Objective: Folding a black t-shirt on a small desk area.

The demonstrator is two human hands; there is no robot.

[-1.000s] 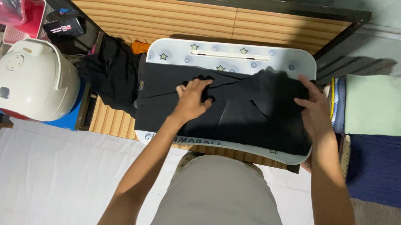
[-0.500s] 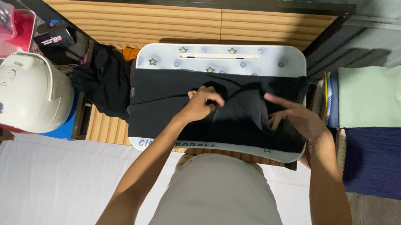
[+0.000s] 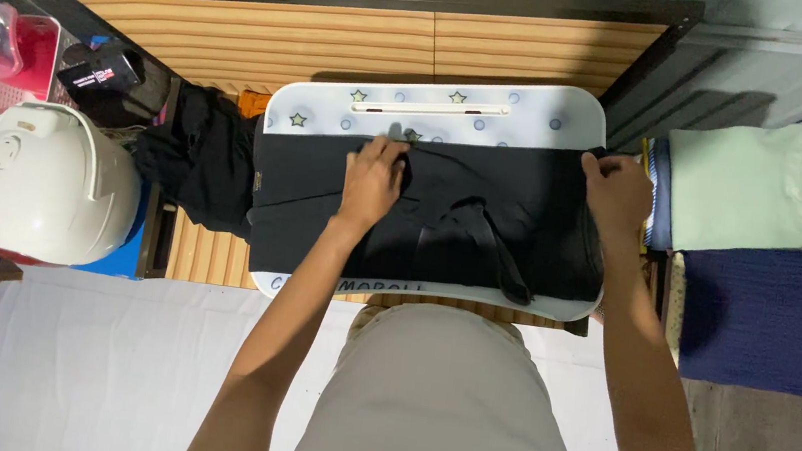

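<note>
A black garment point(image 3: 482, 220) lies spread across a small white tray table point(image 3: 455, 106) with star prints. My left hand point(image 3: 372, 177) presses flat on the garment near its far edge, left of middle. My right hand point(image 3: 616, 192) grips the garment's right edge at the far right corner of the table. A folded flap of cloth sits in the middle between the hands.
More black clothing point(image 3: 202, 158) hangs off the table's left side. A white rice cooker point(image 3: 48, 185) stands at the left. Folded green point(image 3: 742, 189) and blue point(image 3: 768, 318) cloths are stacked at the right. A wooden slatted surface point(image 3: 341, 42) lies beyond.
My right hand moved from the garment's middle out to its right edge and took hold. My left hand slid up toward the far edge, flattening the cloth.
</note>
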